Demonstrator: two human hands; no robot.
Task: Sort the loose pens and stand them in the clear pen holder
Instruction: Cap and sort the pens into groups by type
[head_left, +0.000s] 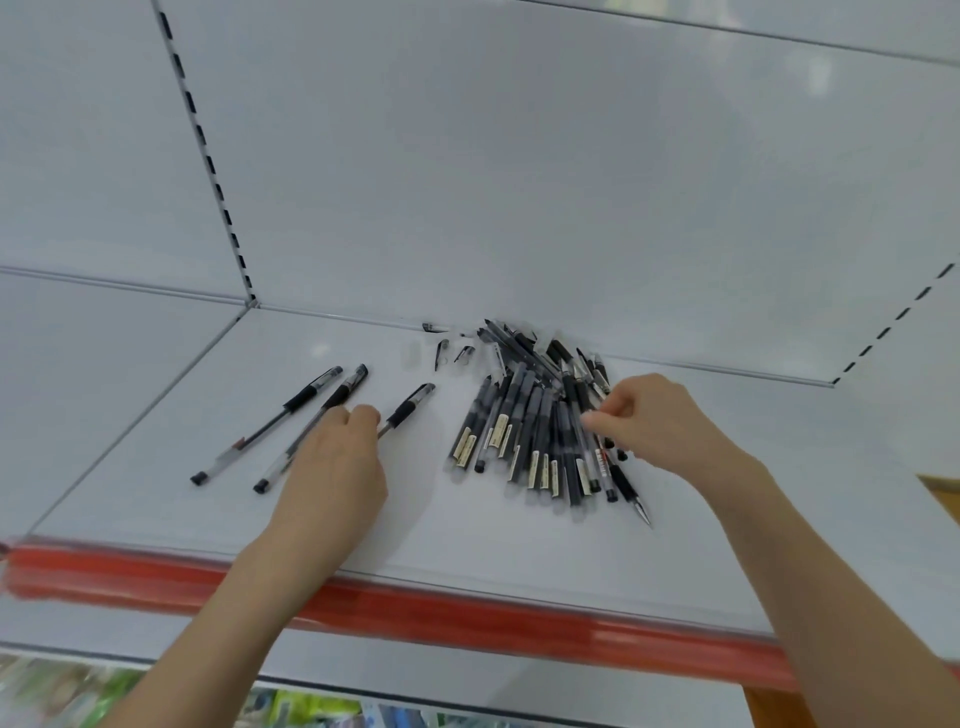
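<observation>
**Task status: sorting begun, no pen stood in a holder**

A white shelf (156, 467) with a red front strip (415, 613) carries all items. No clear pen holder can be identified in the view; its location cannot be told, so the standing step is judged not yet started.

The largest group is the unsorted pile of pens (524, 436), spread right of centre on the shelf. Dark-barrelled pens with pale labels lie roughly parallel at the near side; further pens are crossed over one another at the far side, close to the back panel (467, 182).

Three grip pens have been set apart to the left of the pile. The leftmost pen (270, 423) and the second pen (317, 423) lie near each other at a similar slant. The third pen (408, 410) lies between them and the pile.

A few loose caps (442, 353) lie near the back edge, just left of the pile.

The left hand (332, 467) is curled, with its fingertips pinched on the lower end of the third pen. The right hand (660, 421) is placed over the right side of the pile, with its fingers narrowed on one or more pens; which pen is gripped cannot be told.

Most of the sorting, and all of the placing, is judged to remain.
</observation>
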